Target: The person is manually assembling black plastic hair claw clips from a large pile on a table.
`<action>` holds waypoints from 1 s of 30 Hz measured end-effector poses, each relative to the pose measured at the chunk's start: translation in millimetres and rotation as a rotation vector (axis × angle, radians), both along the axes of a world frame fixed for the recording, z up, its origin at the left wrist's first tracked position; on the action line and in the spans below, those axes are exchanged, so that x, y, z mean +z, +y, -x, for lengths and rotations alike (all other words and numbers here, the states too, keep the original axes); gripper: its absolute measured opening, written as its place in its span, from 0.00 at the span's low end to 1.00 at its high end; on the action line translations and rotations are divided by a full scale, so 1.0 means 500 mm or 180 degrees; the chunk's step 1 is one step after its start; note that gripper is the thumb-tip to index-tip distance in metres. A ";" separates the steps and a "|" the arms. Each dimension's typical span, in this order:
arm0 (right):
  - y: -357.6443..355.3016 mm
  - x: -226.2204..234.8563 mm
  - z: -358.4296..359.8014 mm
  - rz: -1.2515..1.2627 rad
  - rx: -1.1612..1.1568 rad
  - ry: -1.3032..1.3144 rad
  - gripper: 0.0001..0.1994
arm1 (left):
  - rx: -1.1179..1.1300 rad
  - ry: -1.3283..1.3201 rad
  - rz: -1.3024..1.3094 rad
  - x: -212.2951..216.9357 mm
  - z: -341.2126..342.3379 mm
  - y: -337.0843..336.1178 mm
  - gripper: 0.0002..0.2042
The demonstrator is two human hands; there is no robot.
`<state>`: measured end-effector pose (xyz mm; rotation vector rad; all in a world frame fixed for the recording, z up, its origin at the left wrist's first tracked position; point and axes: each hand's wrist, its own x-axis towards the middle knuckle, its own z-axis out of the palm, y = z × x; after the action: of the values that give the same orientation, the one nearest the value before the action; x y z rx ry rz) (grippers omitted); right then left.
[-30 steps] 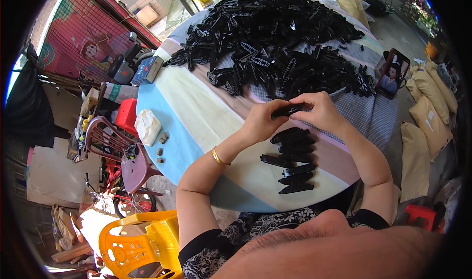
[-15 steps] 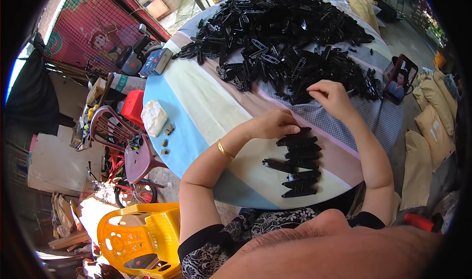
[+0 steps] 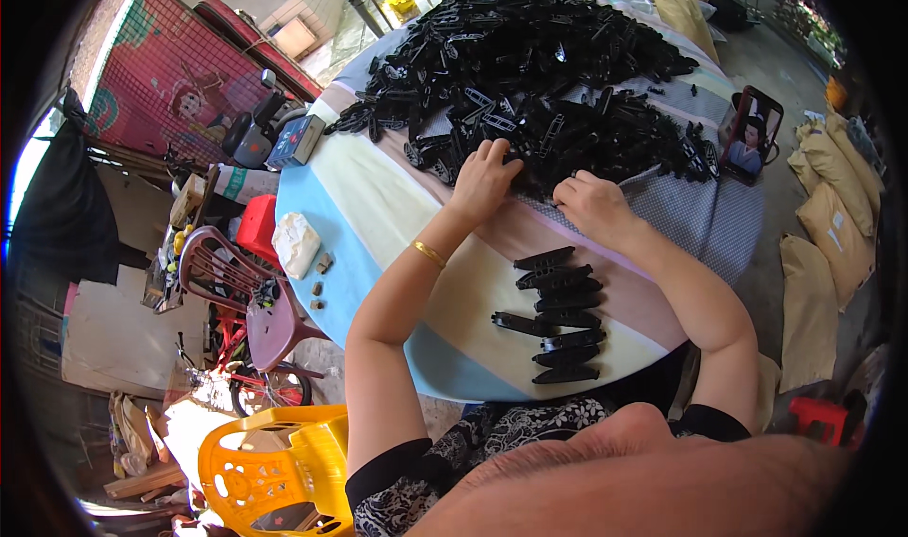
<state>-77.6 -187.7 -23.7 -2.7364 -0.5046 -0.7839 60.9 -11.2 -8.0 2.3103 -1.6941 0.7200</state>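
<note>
Both hands sit at the near edge of the big heap of black plastic parts [image 3: 539, 74], which covers the far half of the round table [image 3: 378, 206]. The left hand [image 3: 484, 173] lies palm down with its fingers spread and their tips pushed in among the pieces at the heap's near rim; the right hand [image 3: 591, 204] rests just to the right of it, fingers curled under, against the same rim (whether it actually pinches a piece I cannot tell, since the fingertips are hidden). From both sets of fingers the loose parts lie straight ahead, away from the body, and the left hand reaches a little deeper into the heap. On the near side of the heap, toward the person, a short column of finished black bars [image 3: 558, 315] lies on the striped cloth, each bar's long axis running left to right, stacked one below another. The heap's pieces are slim, matt black, ribbed strips, tangled at all angles.
</note>
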 end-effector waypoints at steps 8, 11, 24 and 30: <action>-0.017 0.026 0.006 -0.0645 -0.0227 -0.0189 0.04 | -0.0376 0.3189 0.1874 0.009 0.064 0.009 0.12; -0.018 0.027 0.005 -0.1054 -0.0129 -0.0465 0.03 | -0.0259 0.4602 0.1802 0.012 0.093 0.022 0.13; 0.033 0.084 0.029 -0.1590 0.0565 -0.0547 0.07 | -0.0432 0.5292 0.1694 0.005 0.126 0.030 0.14; 0.041 0.080 0.033 -0.1462 0.0540 -0.0667 0.07 | -0.0571 0.5562 0.1770 -0.001 0.133 0.027 0.15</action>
<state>-93.9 -167.2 16.2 -2.1758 -0.5150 -1.0044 -5.7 2.4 -8.6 1.3118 -0.6176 -0.6951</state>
